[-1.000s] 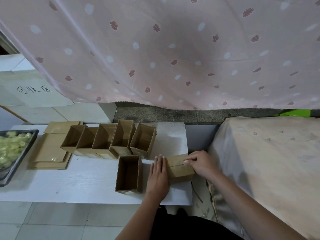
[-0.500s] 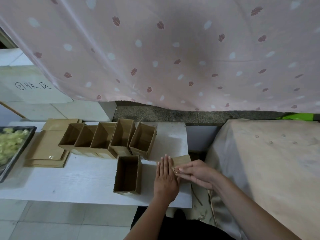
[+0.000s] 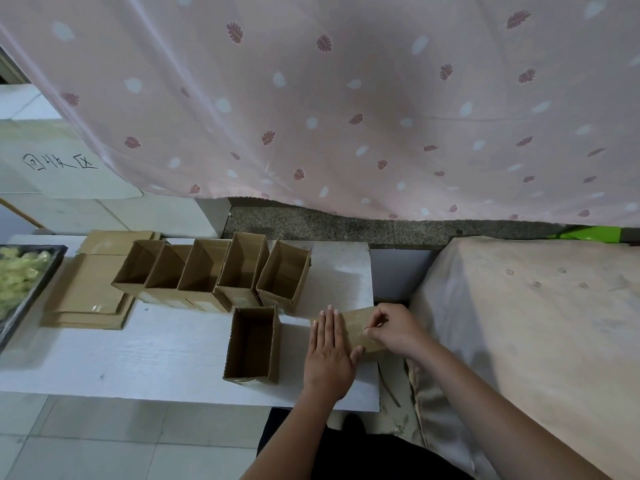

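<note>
Right hand [image 3: 394, 329] shifted right, fingers pinching box [image 3: 360, 323]; left hand [image 3: 329, 348] flat, fingers together; writing [image 3: 59, 161] 回收区.

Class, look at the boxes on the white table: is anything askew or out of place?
The rightmost open box in the back row sits skewed against its neighbours, and the closed box under the left hand overhangs the right edge of the table.

box: brown cardboard carton [image 3: 360, 327], closed side up
pose: lying flat
place: under left palm, against right fingertips
</note>
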Available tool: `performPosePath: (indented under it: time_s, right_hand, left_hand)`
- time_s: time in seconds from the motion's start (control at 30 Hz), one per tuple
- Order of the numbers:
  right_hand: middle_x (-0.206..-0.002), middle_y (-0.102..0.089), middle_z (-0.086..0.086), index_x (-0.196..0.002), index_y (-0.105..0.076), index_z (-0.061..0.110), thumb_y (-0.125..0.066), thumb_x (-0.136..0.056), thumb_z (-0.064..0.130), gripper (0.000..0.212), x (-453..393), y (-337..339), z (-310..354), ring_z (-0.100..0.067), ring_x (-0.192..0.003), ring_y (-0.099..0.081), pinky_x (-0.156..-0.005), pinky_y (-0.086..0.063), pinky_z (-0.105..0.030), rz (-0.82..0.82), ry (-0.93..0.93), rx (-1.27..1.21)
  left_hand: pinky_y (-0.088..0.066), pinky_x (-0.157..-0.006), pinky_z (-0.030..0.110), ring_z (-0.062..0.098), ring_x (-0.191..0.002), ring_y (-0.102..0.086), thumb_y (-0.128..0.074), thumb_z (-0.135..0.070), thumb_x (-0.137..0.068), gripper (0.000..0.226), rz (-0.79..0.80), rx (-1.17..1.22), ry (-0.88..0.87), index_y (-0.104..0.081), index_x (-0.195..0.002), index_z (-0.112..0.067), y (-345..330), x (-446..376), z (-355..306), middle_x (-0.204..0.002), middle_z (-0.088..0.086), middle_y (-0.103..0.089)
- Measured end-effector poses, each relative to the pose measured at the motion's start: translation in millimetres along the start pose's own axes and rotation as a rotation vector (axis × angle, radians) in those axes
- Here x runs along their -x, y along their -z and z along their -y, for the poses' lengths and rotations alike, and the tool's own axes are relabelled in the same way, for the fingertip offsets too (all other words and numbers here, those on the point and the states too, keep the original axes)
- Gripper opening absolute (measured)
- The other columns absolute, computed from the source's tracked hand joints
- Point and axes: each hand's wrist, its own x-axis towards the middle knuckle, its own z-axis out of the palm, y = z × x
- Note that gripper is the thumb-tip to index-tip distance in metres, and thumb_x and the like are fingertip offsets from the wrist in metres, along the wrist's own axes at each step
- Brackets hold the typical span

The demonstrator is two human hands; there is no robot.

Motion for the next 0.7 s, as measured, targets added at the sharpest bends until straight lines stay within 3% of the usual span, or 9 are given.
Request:
performPosePath:
  time_s: [0.1,0.17,0.23,0.33,0.43,0.5,0.6,0.7]
  right_hand:
    - [-0.092,-0.068,0.0,-0.094,-0.066,0.031,-0.071,-0.083,0.005,0.029,1,1,-2,-0.009,-0.079,-0.067,-0.06,-0.051,-0.018,0.097,-0.012,-0.035]
    - [-0.101,-0.069,0.003,-0.098,-0.073,0.04,-0.065,-0.087,0.004,0.038,1,-2,-3,-0.011,-0.09,-0.066,-0.073,-0.056,-0.023,0.133,0.013,-0.023]
    - [-0.109,-0.07,0.008,-0.096,-0.077,0.037,-0.065,-0.091,0.009,0.031,1,-5,-3,-0.009,-0.102,-0.065,-0.091,-0.055,-0.029,0.13,0.029,-0.014]
    - [-0.11,-0.07,0.009,-0.106,-0.076,0.027,-0.071,-0.09,0.018,0.018,-1,-8,-1,-0.008,-0.109,-0.064,-0.098,-0.051,-0.028,0.171,0.027,0.005]
    - [-0.114,-0.071,0.003,-0.11,-0.075,0.021,-0.079,-0.083,0.015,0.028,-2,-6,1,-0.008,-0.108,-0.064,-0.093,-0.053,-0.025,0.215,0.016,0.044]
    - [-0.103,-0.073,0.004,-0.102,-0.077,0.021,-0.083,-0.079,0.02,0.025,-1,-2,2,-0.005,-0.095,-0.066,-0.084,-0.053,-0.023,0.147,0.024,0.112]
    - [-0.075,-0.07,0.011,-0.076,-0.078,0.023,-0.084,-0.078,0.029,0.009,0,5,2,-0.001,-0.071,-0.062,-0.065,-0.044,-0.02,-0.023,0.056,0.137]
    - [-0.071,-0.068,0.01,-0.071,-0.075,0.022,-0.084,-0.077,0.027,0.012,1,10,3,-0.002,-0.069,-0.062,-0.06,-0.04,-0.018,-0.044,0.065,0.197]
  left_hand:
    - [0.02,-0.121,0.042,0.028,-0.149,0.028,-0.006,-0.059,-0.103,0.079,-0.001,0.004,-0.003,0.024,-0.152,-0.005,2,0,0,-0.16,0.015,0.03]
    - [0.021,-0.121,0.042,0.028,-0.149,0.029,-0.006,-0.059,-0.103,0.08,0.007,0.001,-0.002,0.024,-0.152,-0.004,2,0,0,-0.159,0.015,0.031]
    - [0.02,-0.121,0.041,0.028,-0.148,0.03,-0.004,-0.059,-0.103,0.079,0.019,0.002,0.0,0.025,-0.152,-0.004,2,0,0,-0.159,0.015,0.033]
    - [0.017,-0.122,0.042,0.028,-0.148,0.03,0.004,-0.06,-0.098,0.08,0.025,0.002,-0.009,0.024,-0.152,-0.004,1,-1,1,-0.159,0.015,0.033]
    - [0.018,-0.122,0.042,0.028,-0.148,0.029,0.013,-0.063,-0.091,0.086,0.014,0.008,-0.013,0.024,-0.153,-0.004,1,0,1,-0.159,0.016,0.032]
    - [0.02,-0.121,0.041,0.028,-0.148,0.03,0.01,-0.064,-0.093,0.085,0.004,0.02,-0.006,0.023,-0.153,-0.005,-1,-1,1,-0.16,0.014,0.031]
    - [0.022,-0.119,0.04,0.027,-0.147,0.031,-0.001,-0.063,-0.1,0.082,0.004,0.021,0.002,0.024,-0.153,-0.006,-2,-3,2,-0.16,0.013,0.032]
    - [0.023,-0.119,0.04,0.026,-0.147,0.032,-0.003,-0.064,-0.1,0.082,-0.005,0.022,0.007,0.025,-0.153,-0.007,-4,-4,3,-0.16,0.012,0.032]
